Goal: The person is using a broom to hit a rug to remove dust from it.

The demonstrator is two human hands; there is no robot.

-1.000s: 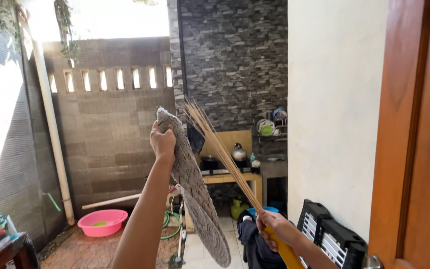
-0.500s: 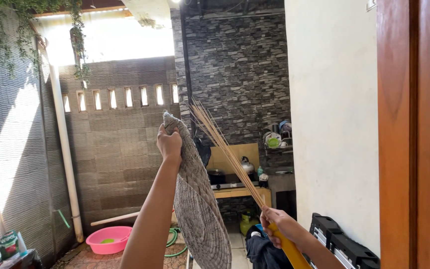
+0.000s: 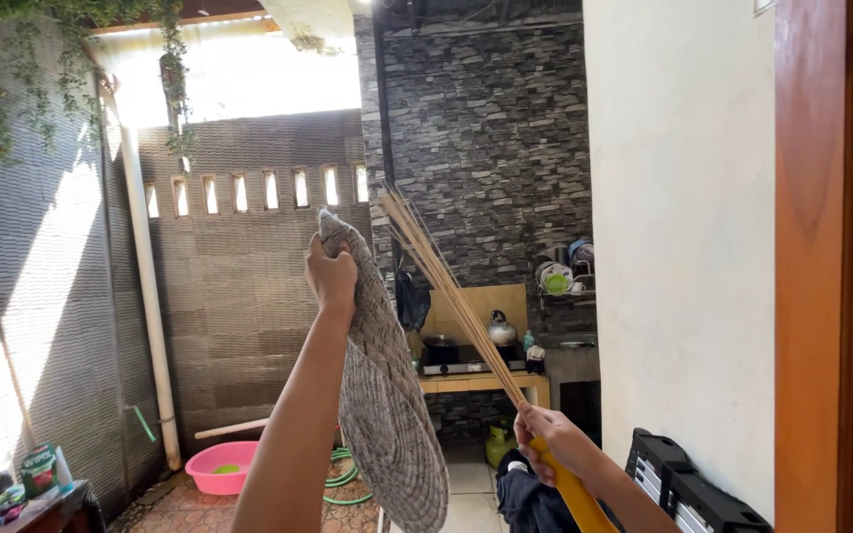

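My left hand [image 3: 332, 275] is raised and grips the top edge of a grey woven round mat [image 3: 387, 415], which hangs down in front of me. My right hand [image 3: 548, 441] holds the yellow handle of a stick broom [image 3: 451, 296]; its thin tan bristles slant up and to the left, close beside the mat's upper right edge. Both arms reach out from the bottom of the view.
A small walled yard lies ahead, with a white pipe [image 3: 145, 296] on the left wall. A pink basin [image 3: 221, 467] and green hose [image 3: 343, 479] lie on the floor. A stove table [image 3: 481, 380] with a kettle stands at the back. A black crate [image 3: 688, 489] and wooden door [image 3: 836, 266] are at right.
The view has tilted up and shifted slightly left. The broom's bristles have swung closer to the mat. My left hand keeps the mat raised.
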